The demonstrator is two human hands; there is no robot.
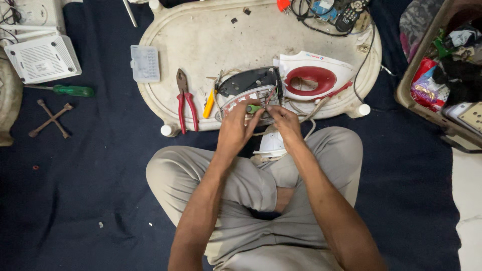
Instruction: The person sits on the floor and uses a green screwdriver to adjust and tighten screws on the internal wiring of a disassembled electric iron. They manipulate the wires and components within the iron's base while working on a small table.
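The iron's cover was glossy white and red plastic. The iron's base showed dull grey metal. The pliers had dark steel jaws and red rubbery grips. The table looked like scuffed, matt cream plastic, the floor cloth dark woven fabric.

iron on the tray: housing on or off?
Off. The white-and-red cover lies apart on the tray, and the iron body shows bare wiring where both hands work.

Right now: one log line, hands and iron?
left hand: holds green tool | right hand: on iron base wiring | iron shell: apart, on tray | pliers: idle
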